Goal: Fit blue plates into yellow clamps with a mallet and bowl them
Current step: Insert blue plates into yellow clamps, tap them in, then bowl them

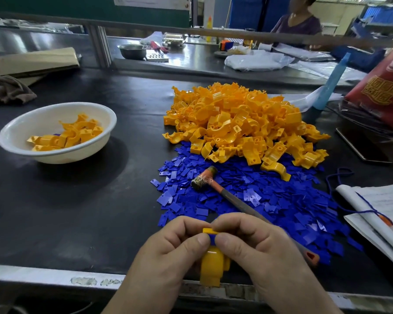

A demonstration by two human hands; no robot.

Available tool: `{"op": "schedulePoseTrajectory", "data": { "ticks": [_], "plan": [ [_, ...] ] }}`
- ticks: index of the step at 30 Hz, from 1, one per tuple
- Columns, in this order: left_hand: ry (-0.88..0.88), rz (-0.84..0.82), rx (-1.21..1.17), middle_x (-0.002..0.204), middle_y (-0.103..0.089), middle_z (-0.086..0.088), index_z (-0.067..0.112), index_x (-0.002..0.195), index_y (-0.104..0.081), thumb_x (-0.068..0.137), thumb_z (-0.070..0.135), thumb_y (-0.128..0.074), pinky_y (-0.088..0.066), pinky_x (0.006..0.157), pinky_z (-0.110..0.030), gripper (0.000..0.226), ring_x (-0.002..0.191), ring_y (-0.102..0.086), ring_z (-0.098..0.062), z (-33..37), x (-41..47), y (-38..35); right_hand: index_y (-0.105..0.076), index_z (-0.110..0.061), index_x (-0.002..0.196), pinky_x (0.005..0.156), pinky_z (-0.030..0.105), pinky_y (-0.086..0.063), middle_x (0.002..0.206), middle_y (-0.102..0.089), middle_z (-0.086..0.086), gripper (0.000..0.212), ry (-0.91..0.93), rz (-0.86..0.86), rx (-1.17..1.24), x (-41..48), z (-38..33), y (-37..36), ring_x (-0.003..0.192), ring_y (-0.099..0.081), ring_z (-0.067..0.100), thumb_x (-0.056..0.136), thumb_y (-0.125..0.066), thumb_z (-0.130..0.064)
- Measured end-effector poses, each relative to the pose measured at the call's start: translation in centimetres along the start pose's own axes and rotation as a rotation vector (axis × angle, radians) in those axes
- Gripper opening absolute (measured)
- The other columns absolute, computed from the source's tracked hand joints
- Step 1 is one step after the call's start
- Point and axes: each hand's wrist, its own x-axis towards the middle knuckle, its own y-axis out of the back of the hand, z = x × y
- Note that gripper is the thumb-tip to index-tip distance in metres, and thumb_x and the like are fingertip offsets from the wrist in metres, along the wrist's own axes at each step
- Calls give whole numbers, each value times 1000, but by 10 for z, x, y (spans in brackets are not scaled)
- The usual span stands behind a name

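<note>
Dominating the black bench (89, 211), the heap of yellow clamps (243, 125) and the spread of blue plates (270, 200) before it suggest most work remains; the white bowl (61, 155) to my left holds only a small batch of clamps. The mallet (225, 192) lies on the plates. At the near edge my left hand (168, 252) grips a glossy yellow clamp (213, 264), while my right hand (259, 245) pinches a blue plate (212, 239) into its upper end, not yet hammered.

An open notebook (377, 214) is seen at the right edge of the black bench (77, 200), a blue cord (359, 210) laid across it. A red bag (381, 89) and pale blue bottle (331, 82) are placed beyond. Cardboard (32, 61) and a brown cloth (7, 89) are seen far left, 1 steel bowl (132, 51) behind.
</note>
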Motion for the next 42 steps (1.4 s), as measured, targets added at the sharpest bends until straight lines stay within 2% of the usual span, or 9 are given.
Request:
{"op": "schedulePoseTrajectory", "data": {
  "ticks": [7, 13, 15, 17, 20, 24, 28, 34, 42],
  "plan": [
    [-10, 62, 47, 82, -72, -11, 25, 91, -74, 56, 51, -74, -55, 71, -42, 43, 76, -68, -24, -4, -1, 1, -71, -35, 92, 74, 43, -57, 90, -69, -3, 15, 56, 70, -119, -3, -3, -6, 82, -66, 16, 85, -68, -22],
    [-1, 53, 243, 82, -73, -1, 33, 91, -72, 66, 51, -68, -53, 67, -28, 31, 74, -69, -13, 7, -6, 2, -68, -39, 92, 71, 39, -58, 89, -68, -6, 13, 23, 64, -173, -4, -4, -9, 80, -65, 14, 86, -65, -28],
    [-12, 86, 334, 77, -73, 1, 36, 89, -72, 81, 38, -69, -52, 60, -20, 9, 65, -66, -6, 15, -4, 7, -59, -47, 99, 71, 27, -55, 95, -62, -17, 14, 70, 82, -394, -3, -2, -3, 86, -61, 4, 85, -58, -45],
    [-62, 235, 492, 73, -72, 8, 41, 85, -70, 86, 27, -66, -48, 52, -13, 14, 59, -62, 0, 20, 0, 24, -53, -47, 104, 72, 15, -44, 97, -55, -22, 25, 149, 226, -701, 0, 1, 12, 91, -54, -1, 81, -50, -56],
    [-75, 427, 819, 75, -69, 17, 45, 74, -68, 86, 27, -63, -44, 58, -14, 22, 74, -61, 2, 27, 3, 51, -57, -34, 114, 79, 26, -42, 103, -54, -16, 34, 161, 387, -1104, 6, 8, 40, 94, -49, 9, 83, -54, -48],
    [-58, 469, 1031, 92, -65, 13, 41, 90, -69, 91, 34, -57, -39, 73, -13, 14, 89, -57, -6, 20, 10, 66, -40, -39, 124, 83, 27, -41, 106, -45, -13, 38, -34, 260, -1376, 13, 24, 54, 98, -44, 11, 89, -42, -54],
    [-36, 508, 1214, 117, -61, 10, 32, 118, -63, 84, 51, -59, -43, 94, -39, 39, 112, -53, -16, 14, 12, 70, -41, -39, 115, 75, 28, -43, 96, -43, -12, 28, -24, 242, -1418, 20, 27, 50, 95, -46, 11, 89, -40, -49],
    [-33, 548, 1345, 126, -54, 8, 25, 130, -55, 75, 50, -71, -41, 92, -36, 63, 116, -45, -19, 5, 5, 74, -47, -35, 101, 68, 22, -38, 81, -43, -12, 15, 80, 249, -1380, 24, 21, 52, 80, -44, 6, 93, -35, -41],
    [-153, 589, 1344, 99, -64, 10, 26, 111, -67, 73, 42, -76, -38, 76, -30, 42, 96, -51, -17, -3, 12, 85, -47, -55, 105, 48, 28, -48, 69, -62, -5, 24, 16, 176, -564, 1, -15, 13, 56, -58, 9, 85, -38, -47]
  ]
}}
